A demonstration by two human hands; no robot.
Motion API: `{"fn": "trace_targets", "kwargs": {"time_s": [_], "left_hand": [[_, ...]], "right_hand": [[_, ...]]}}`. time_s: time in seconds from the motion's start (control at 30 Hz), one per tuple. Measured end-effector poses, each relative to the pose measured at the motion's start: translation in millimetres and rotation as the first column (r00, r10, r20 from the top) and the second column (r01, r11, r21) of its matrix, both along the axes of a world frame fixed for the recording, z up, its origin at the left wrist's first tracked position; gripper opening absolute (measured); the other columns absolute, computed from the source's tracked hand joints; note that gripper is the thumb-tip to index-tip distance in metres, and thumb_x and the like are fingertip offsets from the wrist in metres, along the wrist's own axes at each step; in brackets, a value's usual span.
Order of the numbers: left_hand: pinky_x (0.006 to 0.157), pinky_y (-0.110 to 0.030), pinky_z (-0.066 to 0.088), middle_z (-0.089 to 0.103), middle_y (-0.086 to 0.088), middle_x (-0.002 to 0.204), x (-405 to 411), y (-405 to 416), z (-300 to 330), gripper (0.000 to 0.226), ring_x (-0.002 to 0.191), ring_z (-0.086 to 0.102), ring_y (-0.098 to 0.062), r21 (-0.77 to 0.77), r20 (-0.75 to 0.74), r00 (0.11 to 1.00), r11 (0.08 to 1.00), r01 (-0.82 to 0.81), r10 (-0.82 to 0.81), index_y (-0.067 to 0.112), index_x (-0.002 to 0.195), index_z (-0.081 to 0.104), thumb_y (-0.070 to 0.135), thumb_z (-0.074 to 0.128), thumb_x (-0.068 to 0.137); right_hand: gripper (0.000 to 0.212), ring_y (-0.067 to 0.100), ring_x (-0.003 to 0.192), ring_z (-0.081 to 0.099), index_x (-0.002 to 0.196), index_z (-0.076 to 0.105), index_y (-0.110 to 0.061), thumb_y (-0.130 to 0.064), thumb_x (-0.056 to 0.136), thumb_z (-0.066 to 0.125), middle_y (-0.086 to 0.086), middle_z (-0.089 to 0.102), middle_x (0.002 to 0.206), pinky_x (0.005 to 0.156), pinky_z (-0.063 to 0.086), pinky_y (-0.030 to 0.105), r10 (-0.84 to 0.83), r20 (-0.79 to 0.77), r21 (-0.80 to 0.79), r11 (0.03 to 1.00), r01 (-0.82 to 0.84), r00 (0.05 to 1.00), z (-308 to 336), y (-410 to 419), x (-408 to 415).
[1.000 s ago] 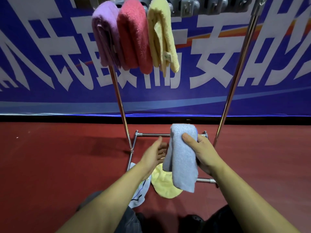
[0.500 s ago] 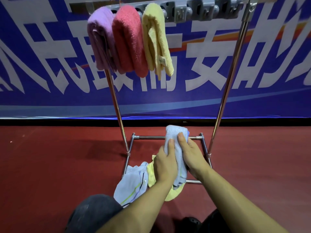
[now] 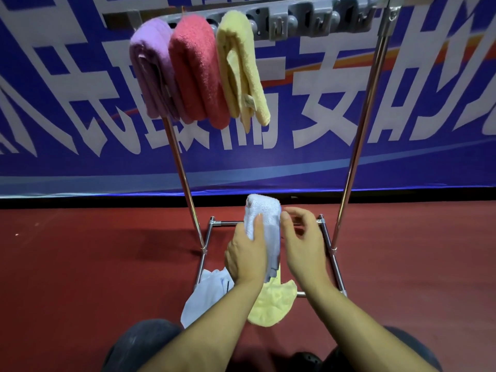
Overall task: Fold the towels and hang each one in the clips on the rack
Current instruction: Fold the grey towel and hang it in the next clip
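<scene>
Three folded towels hang in the rack's (image 3: 358,135) clips: purple (image 3: 150,68), red (image 3: 197,71), yellow (image 3: 241,68). A fourth, blue towel (image 3: 264,218), stands folded between the hands. Left hand (image 3: 245,257) grips its side, fingers curled round it; right hand (image 3: 304,241) is just beside it, fingers loosely spread (thumb at its edge). Below the hands two cloths lie on the floor: white (image 3: 206,294), yellow (image 3: 271,304).

The left hand (image 3: 245,257) grips a folded light-blue towel (image 3: 264,224) upright, the right hand (image 3: 303,242) just beside it with fingers loosely curled, below the rack (image 3: 359,130) where purple (image 3: 150,68), red (image 3: 198,71) and yellow (image 3: 241,68) towels hang clipped.
</scene>
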State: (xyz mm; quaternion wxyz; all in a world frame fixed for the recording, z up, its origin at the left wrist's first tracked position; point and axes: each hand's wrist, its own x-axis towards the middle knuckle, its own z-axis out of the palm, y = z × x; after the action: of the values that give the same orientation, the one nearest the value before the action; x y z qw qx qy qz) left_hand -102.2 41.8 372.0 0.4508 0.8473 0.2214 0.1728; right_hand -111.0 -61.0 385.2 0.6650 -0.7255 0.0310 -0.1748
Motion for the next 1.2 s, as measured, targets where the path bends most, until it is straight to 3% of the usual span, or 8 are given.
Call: {"fn": "trace_targets", "kwargs": {"time_s": [0.17, 0.3, 0.47, 0.6, 0.77, 0.97, 1.1, 1.2], "left_hand": [[0.075, -0.04, 0.049, 0.07, -0.004, 0.084, -1.6, -7.2, 15.7, 0.051, 0.087, 0.067, -0.032, -0.081, 0.0, 0.995, 0.992, 0.095, -0.095, 0.018, 0.094, 0.054, 0.068, 0.042, 0.096], [0.075, -0.041, 0.051, 0.068, 0.001, 0.081, -2.9, -11.1, 21.6, 0.042, 0.081, 0.065, -0.023, -0.211, 0.059, 0.989, 0.966, 0.148, -0.138, 0.022, 0.085, 0.051, 0.062, 0.049, 0.098], [0.085, -0.036, 0.053, 0.071, 0.002, 0.099, -10.7, -12.4, 35.1, 0.041, 0.094, 0.068, -0.014, -0.377, 0.157, 0.957, 0.88, 0.287, -0.245, 0.027, 0.092, 0.065, 0.056, 0.04, 0.104], [0.068, -0.027, 0.05, 0.071, 0.009, 0.078, -17.6, -14.0, 64.5, 0.038, 0.073, 0.068, -0.007, -0.486, 0.195, 0.939, 0.804, 0.342, -0.282, 0.02, 0.083, 0.062, 0.05, 0.049, 0.104], [0.091, -0.051, 0.059, 0.075, -0.001, 0.093, -19.6, -14.3, 114.9, 0.026, 0.096, 0.073, -0.027, -0.574, 0.267, 0.929, 0.732, 0.366, -0.254, 0.026, 0.09, 0.068, 0.05, 0.061, 0.099], [0.089, -0.049, 0.062, 0.079, -0.003, 0.103, -13.4, -18.5, 188.2, 0.023, 0.097, 0.077, -0.025, -0.679, 0.385, 0.884, 0.567, 0.466, -0.265, 0.026, 0.114, 0.067, 0.041, 0.07, 0.096], [0.09, -0.044, 0.061, 0.077, -0.008, 0.104, 3.2, -23.1, 227.6, 0.019, 0.098, 0.075, -0.025, -0.608, 0.448, 0.861, 0.624, 0.491, -0.241, 0.022, 0.107, 0.068, 0.036, 0.073, 0.095], [0.079, -0.026, 0.055, 0.07, -0.001, 0.094, 21.9, -24.4, 251.8, 0.009, 0.088, 0.067, -0.016, -0.51, 0.499, 0.845, 0.722, 0.467, -0.193, 0.019, 0.098, 0.064, 0.026, 0.07, 0.097]], "right_hand": [[0.027, -0.025, 0.112, 0.046, 0.126, 0.05, -0.041, -0.05, 0.101, 0.05, -0.032, 0.05, 0.123, 0.087, 0.036, -0.001, 0.183, -0.123, -0.077, 0.978, -0.193, 0.975, 5.0, 14.5, -7.1], [0.048, -0.017, 0.111, 0.054, 0.144, 0.049, -0.032, -0.053, 0.101, 0.047, -0.023, 0.055, 0.133, 0.084, 0.04, 0.005, 0.213, -0.167, -0.023, 0.975, -0.22, 0.963, 10.8, 6.2, -4.2], [0.034, -0.006, 0.1, 0.066, 0.127, 0.058, -0.024, -0.046, 0.101, 0.054, -0.013, 0.068, 0.119, 0.081, 0.048, 0.018, 0.162, -0.137, 0.047, 0.987, -0.157, 0.977, 26.0, -4.3, -6.6], [0.036, -0.002, 0.099, 0.068, 0.122, 0.059, -0.025, -0.049, 0.095, 0.063, -0.012, 0.068, 0.114, 0.083, 0.053, 0.025, 0.17, -0.098, 0.047, 0.985, -0.166, 0.981, 53.7, -8.5, -7.9], [0.038, 0.005, 0.11, 0.067, 0.126, 0.06, -0.032, -0.047, 0.093, 0.069, -0.012, 0.069, 0.121, 0.095, 0.056, 0.033, 0.154, -0.003, 0.037, 0.987, -0.154, 0.988, 102.6, -16.9, -7.3], [0.042, 0.008, 0.107, 0.071, 0.136, 0.06, -0.037, -0.043, 0.095, 0.067, -0.008, 0.072, 0.122, 0.091, 0.06, 0.034, 0.221, 0.089, 0.078, 0.97, -0.228, 0.971, 174.0, -24.3, -5.3], [0.036, 0.007, 0.106, 0.072, 0.135, 0.064, -0.03, -0.035, 0.099, 0.064, -0.007, 0.074, 0.118, 0.09, 0.06, 0.032, 0.219, 0.159, 0.051, 0.972, -0.229, 0.963, 214.1, -28.4, 6.8], [0.03, 0.005, 0.104, 0.071, 0.13, 0.067, -0.029, -0.033, 0.1, 0.063, -0.01, 0.076, 0.114, 0.089, 0.058, 0.031, 0.222, 0.195, -0.007, 0.974, -0.225, 0.955, 238.5, -30.6, 21.2]]}}
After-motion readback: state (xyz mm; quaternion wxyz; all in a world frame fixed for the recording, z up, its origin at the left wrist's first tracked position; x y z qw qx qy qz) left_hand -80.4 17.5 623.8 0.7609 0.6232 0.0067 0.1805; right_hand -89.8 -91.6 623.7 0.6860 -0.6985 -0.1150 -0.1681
